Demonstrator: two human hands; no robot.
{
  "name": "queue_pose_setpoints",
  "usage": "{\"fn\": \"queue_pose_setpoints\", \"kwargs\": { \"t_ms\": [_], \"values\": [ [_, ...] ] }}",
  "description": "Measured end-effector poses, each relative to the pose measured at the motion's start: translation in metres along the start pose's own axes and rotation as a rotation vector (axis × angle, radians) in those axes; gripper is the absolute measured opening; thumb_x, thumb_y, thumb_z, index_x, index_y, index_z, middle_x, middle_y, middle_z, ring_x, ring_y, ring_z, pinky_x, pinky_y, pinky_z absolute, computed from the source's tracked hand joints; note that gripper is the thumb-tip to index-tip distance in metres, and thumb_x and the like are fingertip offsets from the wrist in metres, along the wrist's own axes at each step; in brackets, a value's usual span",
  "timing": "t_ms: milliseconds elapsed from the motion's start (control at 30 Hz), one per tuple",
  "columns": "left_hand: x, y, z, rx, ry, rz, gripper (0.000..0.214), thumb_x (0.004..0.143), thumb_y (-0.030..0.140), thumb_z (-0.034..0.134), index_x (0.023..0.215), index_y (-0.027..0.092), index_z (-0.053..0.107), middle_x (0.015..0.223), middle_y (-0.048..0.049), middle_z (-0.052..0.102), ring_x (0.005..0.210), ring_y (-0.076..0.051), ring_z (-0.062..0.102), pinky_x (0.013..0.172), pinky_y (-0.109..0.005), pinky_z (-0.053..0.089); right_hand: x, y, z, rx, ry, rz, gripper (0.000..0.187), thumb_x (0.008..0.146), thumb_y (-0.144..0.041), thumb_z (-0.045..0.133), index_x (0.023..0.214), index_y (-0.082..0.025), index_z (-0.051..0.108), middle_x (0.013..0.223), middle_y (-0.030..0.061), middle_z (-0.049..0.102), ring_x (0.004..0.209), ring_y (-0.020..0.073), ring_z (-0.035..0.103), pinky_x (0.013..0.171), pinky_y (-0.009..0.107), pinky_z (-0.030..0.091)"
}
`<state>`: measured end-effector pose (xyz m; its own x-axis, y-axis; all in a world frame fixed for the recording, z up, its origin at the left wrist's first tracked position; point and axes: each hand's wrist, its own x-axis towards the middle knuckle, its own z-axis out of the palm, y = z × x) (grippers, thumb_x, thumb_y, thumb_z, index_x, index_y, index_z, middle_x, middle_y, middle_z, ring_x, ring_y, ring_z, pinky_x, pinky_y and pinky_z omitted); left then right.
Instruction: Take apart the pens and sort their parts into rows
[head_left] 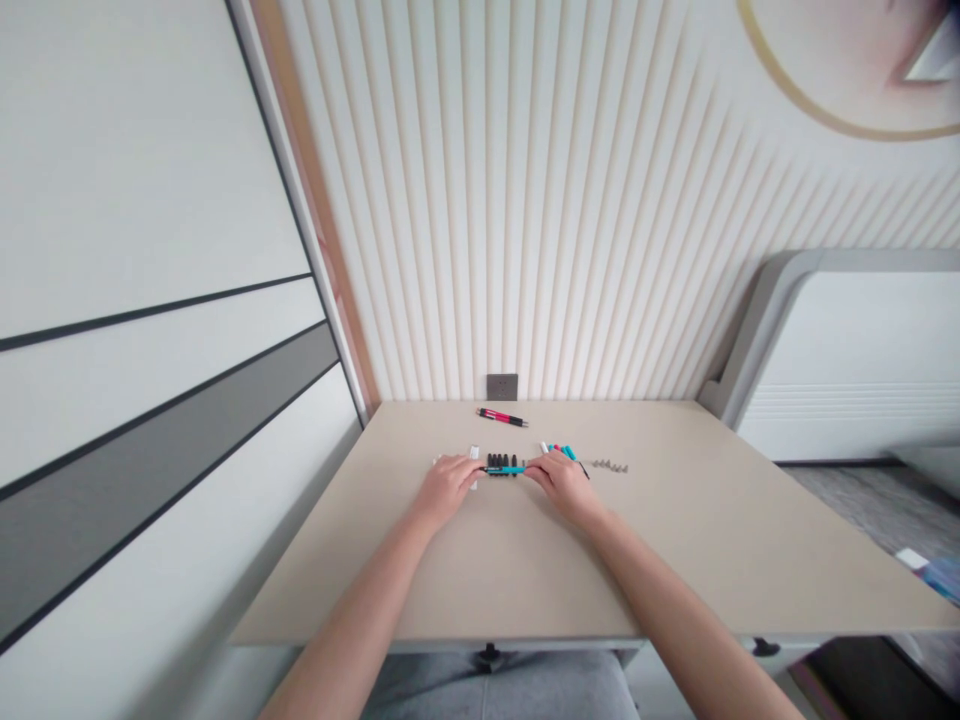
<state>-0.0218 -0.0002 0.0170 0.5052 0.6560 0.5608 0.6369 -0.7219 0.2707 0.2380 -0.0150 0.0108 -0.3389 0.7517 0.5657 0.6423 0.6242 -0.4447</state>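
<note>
Our left hand (448, 487) and right hand (564, 484) clamp their grips on the slim teal plastic pen (505, 469); a slip could scatter the black plastic pieces (501, 460).

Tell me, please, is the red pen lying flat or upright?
Lying flat: the red pen rests lengthwise on the table.

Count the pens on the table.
3 at least: a red pen near the back wall, a teal pen between the left hand and right hand, and a second teal pen just beyond the right hand. Others may be hidden.
</note>
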Motion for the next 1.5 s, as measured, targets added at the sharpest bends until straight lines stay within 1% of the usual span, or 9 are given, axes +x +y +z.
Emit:
{"fn": "queue_pose_setpoints", "kwargs": {
  "t_ms": [167,267,333,467,600,733,867,1267,1500],
  "values": [
    [0.001,0.002,-0.002,-0.027,0.073,-0.048,0.028,0.100,0.035,0.041,0.104,0.022,0.066,0.091,-0.0049,0.071,0.086,-0.018,0.064,0.077,-0.031,0.046,-0.002,0.000,-0.002,0.012,-0.002,0.002,0.023,0.095,-0.036,0.053,0.111,-0.023,0.064,0.100,0.0075,0.069,0.096,0.0226,0.061,0.089,0.038,0.045],
    [0.001,0.003,-0.003,-0.044,0.075,-0.043,0.028,0.100,0.033,0.041,0.106,0.022,0.066,0.094,-0.0051,0.071,0.088,-0.018,0.064,0.080,-0.032,0.047,-0.003,0.002,-0.003,0.040,-0.071,0.035,0.027,0.100,-0.033,0.041,0.101,-0.024,0.066,0.090,0.0052,0.070,0.088,0.0204,0.062,0.089,0.038,0.045],
    [0.001,0.002,-0.003,-0.052,0.073,-0.044,0.028,0.100,0.033,0.041,0.106,0.022,0.066,0.095,-0.0052,0.071,0.088,-0.018,0.064,0.080,-0.032,0.047,-0.003,0.003,-0.003,0.049,-0.061,0.057,0.025,0.098,-0.033,0.043,0.093,-0.023,0.065,0.086,0.0044,0.068,0.083,0.0197,0.062,0.086,0.036,0.046],
    [0.001,0.002,-0.002,-0.060,0.086,-0.053,0.027,0.100,0.033,0.042,0.105,0.022,0.066,0.095,-0.0052,0.071,0.089,-0.018,0.064,0.080,-0.032,0.048,-0.004,-0.001,-0.003,0.055,0.009,0.068,0.021,0.093,-0.036,0.054,0.108,-0.023,0.061,0.096,0.0062,0.067,0.092,0.0213,0.060,0.086,0.036,0.046],
    [0.001,0.003,-0.002,-0.067,0.086,-0.050,0.026,0.100,0.031,0.042,0.105,0.022,0.066,0.095,-0.0050,0.071,0.089,-0.019,0.065,0.081,-0.032,0.048,-0.004,-0.006,-0.004,0.074,-0.083,0.075,0.024,0.098,-0.034,0.043,0.099,-0.024,0.064,0.093,0.0052,0.068,0.090,0.0201,0.061,0.086,0.035,0.046],
    [0.001,0.003,-0.002,-0.072,0.088,-0.049,0.026,0.099,0.031,0.042,0.105,0.023,0.066,0.094,-0.0051,0.071,0.089,-0.019,0.065,0.080,-0.032,0.048,-0.004,-0.009,-0.003,0.094,-0.100,0.102,0.026,0.095,-0.037,0.051,0.114,-0.023,0.060,0.105,0.0070,0.067,0.094,0.0208,0.062,0.086,0.035,0.047],
    [0.000,0.002,-0.002,-0.077,0.082,-0.047,0.025,0.099,0.031,0.043,0.105,0.022,0.066,0.093,-0.0052,0.071,0.088,-0.018,0.064,0.080,-0.032,0.048,-0.003,-0.011,-0.002,0.048,-0.168,0.060,0.031,0.100,-0.035,0.037,0.101,-0.022,0.066,0.095,0.0073,0.069,0.089,0.0207,0.062,0.083,0.034,0.047],
    [0.002,0.004,-0.003,-0.089,0.042,-0.080,0.024,0.098,0.034,0.044,0.100,0.021,0.065,0.087,-0.0046,0.069,0.083,-0.018,0.063,0.079,-0.032,0.047,-0.002,-0.007,0.002,0.053,-0.045,0.084,0.023,0.095,-0.033,0.053,0.114,-0.025,0.061,0.103,0.0065,0.069,0.096,0.0216,0.063,0.086,0.037,0.049],
    [0.002,0.006,-0.003,-0.084,0.053,-0.089,0.024,0.099,0.032,0.043,0.100,0.021,0.064,0.088,-0.0040,0.069,0.084,-0.018,0.063,0.079,-0.031,0.047,-0.002,-0.004,-0.004,0.063,-0.074,0.023,0.027,0.099,-0.034,0.044,0.106,-0.023,0.067,0.091,0.0063,0.069,0.086,0.0200,0.063,0.081,0.034,0.048]
  ]
}}
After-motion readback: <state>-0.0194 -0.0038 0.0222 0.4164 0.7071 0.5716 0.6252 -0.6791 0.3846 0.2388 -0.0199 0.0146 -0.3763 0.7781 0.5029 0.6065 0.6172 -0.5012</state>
